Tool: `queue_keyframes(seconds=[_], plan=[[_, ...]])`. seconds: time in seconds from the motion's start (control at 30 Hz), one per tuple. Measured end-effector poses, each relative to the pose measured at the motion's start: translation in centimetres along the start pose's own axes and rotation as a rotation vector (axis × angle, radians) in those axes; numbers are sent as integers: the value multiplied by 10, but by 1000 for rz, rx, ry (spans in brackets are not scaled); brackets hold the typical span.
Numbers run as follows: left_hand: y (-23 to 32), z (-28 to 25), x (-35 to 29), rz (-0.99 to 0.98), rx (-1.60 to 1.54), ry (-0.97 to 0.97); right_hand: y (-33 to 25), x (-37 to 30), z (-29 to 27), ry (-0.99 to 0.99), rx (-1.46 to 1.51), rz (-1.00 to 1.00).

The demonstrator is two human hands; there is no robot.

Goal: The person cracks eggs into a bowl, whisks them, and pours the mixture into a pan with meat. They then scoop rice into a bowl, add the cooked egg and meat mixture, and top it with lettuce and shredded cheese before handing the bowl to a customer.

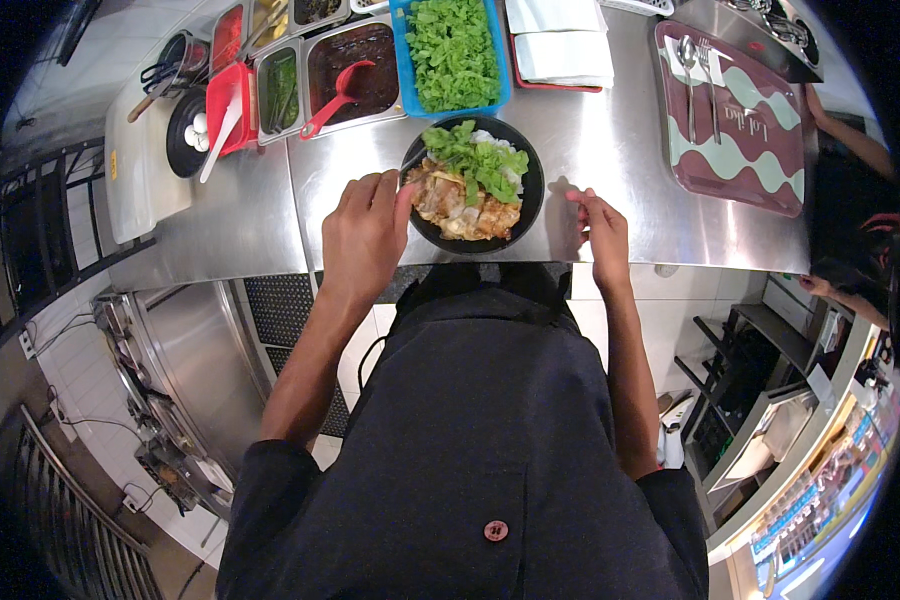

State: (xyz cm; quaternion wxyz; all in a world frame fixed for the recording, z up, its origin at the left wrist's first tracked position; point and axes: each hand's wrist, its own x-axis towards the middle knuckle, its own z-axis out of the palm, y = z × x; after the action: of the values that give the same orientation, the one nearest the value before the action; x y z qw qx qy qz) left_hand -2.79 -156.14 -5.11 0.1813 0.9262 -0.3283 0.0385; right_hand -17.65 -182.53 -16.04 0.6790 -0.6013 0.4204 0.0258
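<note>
A round black bowl stands near the front edge of the steel counter. In it lie saucy cooked meat with egg, green lettuce leaves on top and some white rice at the back right. My left hand is at the bowl's left rim, fingers bent and thumb against the edge; the hand hides part of that contact. Just right of the bowl, my right hand hovers over the counter. Its fingers are loosely bent and apart, with nothing visible in them.
Behind the bowl are a blue tub of lettuce, a dark sauce pan with a red ladle and white napkins. A patterned tray with spoon and fork lies right. Eggs on a black plate are left. Another person's arm shows far right.
</note>
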Motion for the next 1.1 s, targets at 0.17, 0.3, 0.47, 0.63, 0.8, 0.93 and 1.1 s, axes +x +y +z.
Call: queue_keyframes(seconds=[0.17, 0.3, 0.47, 0.63, 0.8, 0.93, 1.1], plan=[[11, -20, 2, 80, 120, -94, -4, 0, 2, 35, -7, -41], [13, -20, 10, 143, 189, -98, -5, -2, 1, 40, -45, -41], [6, -26, 18, 254, 270, -73, -1, -3, -4, 40, -45, -24], [6, -30, 22, 405, 209, -95, 6, -5, -9, 48, -15, 2], [10, -11, 27, 594, 167, -152, 15, -6, -9, 69, -27, 9], [3, 0, 35, 634, 116, -87, 19, -9, -8, 80, -5, 9], [15, -3, 41, 606, -11, -32, 30, -12, -11, 108, 37, -24]])
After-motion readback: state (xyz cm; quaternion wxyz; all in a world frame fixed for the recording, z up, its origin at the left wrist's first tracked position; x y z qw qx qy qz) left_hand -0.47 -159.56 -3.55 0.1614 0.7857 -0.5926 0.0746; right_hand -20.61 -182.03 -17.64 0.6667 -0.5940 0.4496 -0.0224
